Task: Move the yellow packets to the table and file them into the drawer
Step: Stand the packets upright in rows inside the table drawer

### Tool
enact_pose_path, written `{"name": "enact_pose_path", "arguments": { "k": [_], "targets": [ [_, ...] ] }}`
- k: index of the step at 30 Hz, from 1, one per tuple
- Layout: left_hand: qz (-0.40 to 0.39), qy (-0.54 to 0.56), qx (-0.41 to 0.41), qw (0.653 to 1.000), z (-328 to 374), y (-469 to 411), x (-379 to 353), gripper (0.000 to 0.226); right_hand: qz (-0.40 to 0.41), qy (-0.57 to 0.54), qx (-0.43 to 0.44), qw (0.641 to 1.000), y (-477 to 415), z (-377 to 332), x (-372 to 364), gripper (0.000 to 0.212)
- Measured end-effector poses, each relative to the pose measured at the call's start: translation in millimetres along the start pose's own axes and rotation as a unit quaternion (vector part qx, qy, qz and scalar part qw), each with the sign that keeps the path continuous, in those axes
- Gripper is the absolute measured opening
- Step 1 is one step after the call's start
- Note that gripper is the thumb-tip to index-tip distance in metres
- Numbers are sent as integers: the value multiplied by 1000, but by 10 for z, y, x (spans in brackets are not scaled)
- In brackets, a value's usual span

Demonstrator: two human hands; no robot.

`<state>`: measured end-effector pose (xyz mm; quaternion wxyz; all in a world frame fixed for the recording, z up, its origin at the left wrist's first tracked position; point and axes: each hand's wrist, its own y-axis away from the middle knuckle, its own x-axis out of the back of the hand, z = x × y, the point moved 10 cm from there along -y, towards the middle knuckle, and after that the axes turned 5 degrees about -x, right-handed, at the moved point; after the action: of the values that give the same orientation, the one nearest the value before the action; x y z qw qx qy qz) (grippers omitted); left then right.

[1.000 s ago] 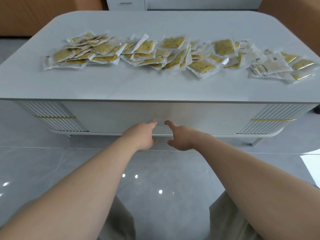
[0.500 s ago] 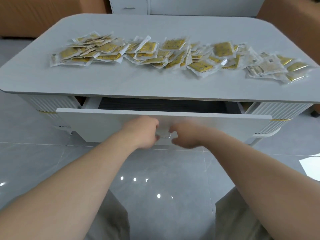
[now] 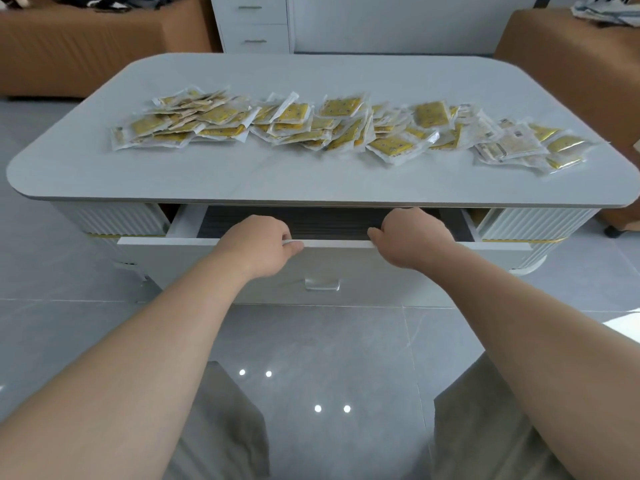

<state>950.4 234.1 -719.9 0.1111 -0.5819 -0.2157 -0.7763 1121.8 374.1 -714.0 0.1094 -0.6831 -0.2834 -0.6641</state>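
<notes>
The left hand [image 3: 258, 244] and right hand [image 3: 412, 239] each curl their fingers over the top edge of the partly open drawer front [image 3: 166, 261]. Pull evenly with both, straight toward the body, to prevent racking. The yellow packets [image 3: 346, 129] lie flat on the table [image 3: 311, 178], their band running left-right, parallel to that front.

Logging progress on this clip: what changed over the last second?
The white drawer slid out toward the person. The left hand and right hand left its silver handle and grip its top edge. The yellow packets stayed on the grey table.
</notes>
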Motion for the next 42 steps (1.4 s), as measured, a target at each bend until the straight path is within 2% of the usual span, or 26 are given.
{"name": "enact_pose_path", "arguments": {
  "k": [5,10,14,17,20,25,27,29,32,34,37,39,42],
  "targets": [
    [-56,25,9,998,0,105,-49,54,-33,17,15,999,146,-18,-86,45],
    [-86,-18,7,996,10,159,-83,45,-62,44,24,997,269,-70,-169,33],
    [-114,-49,5,992,36,187,-126,55,-96,75,21,992,322,-82,-232,26],
    [-167,-83,7,982,69,230,-240,60,-137,105,42,984,418,-135,-307,27],
    [-223,-47,25,973,78,281,-392,54,-166,151,73,972,543,-219,-414,29],
    [-219,-48,16,974,147,259,-402,50,-175,162,78,968,547,-261,-451,30],
    [-190,-52,4,980,203,206,-343,50,-174,133,71,973,444,-188,-404,30],
    [-103,-28,-26,994,351,93,-168,45,-143,100,50,983,263,6,-250,25],
    [25,71,-71,995,757,-36,181,30,-19,-28,-28,999,-65,489,219,24],
    [77,94,-117,986,1177,-148,360,27,85,-113,-98,985,-244,880,561,27],
    [105,78,-200,971,1927,-492,454,34,207,-140,-171,953,-507,1468,964,44],
    [106,40,-239,964,2378,-847,423,42,226,-153,-223,936,-704,1878,1085,54],
    [118,-35,-248,961,2893,-1497,371,53,190,-163,-304,919,-1064,2522,1016,63]
  ]
}}
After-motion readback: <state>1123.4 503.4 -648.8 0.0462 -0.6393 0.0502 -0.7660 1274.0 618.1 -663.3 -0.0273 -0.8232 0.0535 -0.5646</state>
